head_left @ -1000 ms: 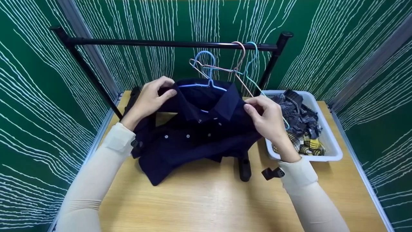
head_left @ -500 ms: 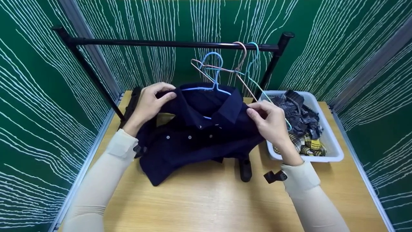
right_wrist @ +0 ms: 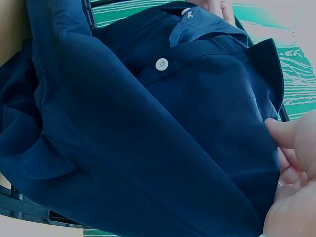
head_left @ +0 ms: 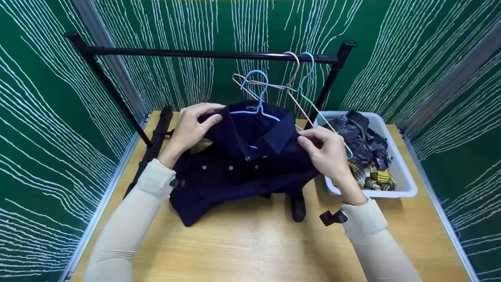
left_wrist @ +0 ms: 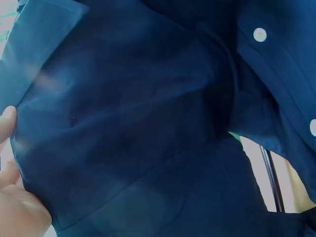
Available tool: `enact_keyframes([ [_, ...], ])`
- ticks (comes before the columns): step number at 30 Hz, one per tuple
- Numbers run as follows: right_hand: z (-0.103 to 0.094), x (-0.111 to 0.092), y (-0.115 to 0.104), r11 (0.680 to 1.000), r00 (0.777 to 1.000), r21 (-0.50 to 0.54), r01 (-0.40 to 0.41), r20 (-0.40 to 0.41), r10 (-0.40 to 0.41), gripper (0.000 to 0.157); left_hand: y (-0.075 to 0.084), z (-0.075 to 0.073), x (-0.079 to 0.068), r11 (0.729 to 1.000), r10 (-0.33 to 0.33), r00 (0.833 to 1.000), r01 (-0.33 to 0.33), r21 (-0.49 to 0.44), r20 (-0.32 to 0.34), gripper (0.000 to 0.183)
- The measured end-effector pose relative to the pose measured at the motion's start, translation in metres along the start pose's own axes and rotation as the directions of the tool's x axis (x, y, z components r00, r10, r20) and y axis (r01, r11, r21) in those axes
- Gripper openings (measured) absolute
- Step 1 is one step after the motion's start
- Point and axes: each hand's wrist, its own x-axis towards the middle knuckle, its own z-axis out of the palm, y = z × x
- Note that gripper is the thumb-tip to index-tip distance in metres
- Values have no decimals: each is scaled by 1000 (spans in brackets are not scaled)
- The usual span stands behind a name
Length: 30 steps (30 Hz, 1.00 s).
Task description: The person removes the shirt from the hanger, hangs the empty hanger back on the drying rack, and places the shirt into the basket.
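Note:
A navy button-up shirt [head_left: 242, 176] is spread over a blue hanger [head_left: 261, 102], whose hook rises out of the collar, below the rack's bar and apart from it. My left hand [head_left: 192, 127] pinches the shirt at the shoulder beside the collar, thumb in front. At the opposite shoulder my right hand [head_left: 325, 150] pinches the cloth between thumb and fingers. White buttons show along the shirt's front in both wrist views, as on the placket [right_wrist: 162, 64]. The hanger's arms are mostly hidden inside the shirt.
A black clothes rack [head_left: 203, 53] stands behind the shirt. From the right of its bar hang a pink hanger [head_left: 294, 70] and a teal hanger [head_left: 309, 74]. A white basket [head_left: 405, 180] with crumpled plaid clothes [head_left: 364, 141] sits at the right on the wooden table [head_left: 242, 250].
The left hand has shifted to the right and slightly down with the shirt's shoulder. The hanger's hook has moved a little right and lower. The right hand has dropped slightly, keeping its pinch.

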Motion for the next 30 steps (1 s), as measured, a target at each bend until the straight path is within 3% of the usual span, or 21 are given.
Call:
enact_keyframes([
  [11,8,-1,-4,1000,1000,-6,5,-22,-6,9,15,15,8,998,45,999,-45,-37,7,17],
  [23,11,1,-7,999,1000,-33,9,-20,-9,7,37,29,17,998,54,998,-54,-15,-12,18],
  [30,11,1,-9,999,1000,-47,19,-17,-20,5,40,35,20,997,79,997,-79,-15,-5,19],
])
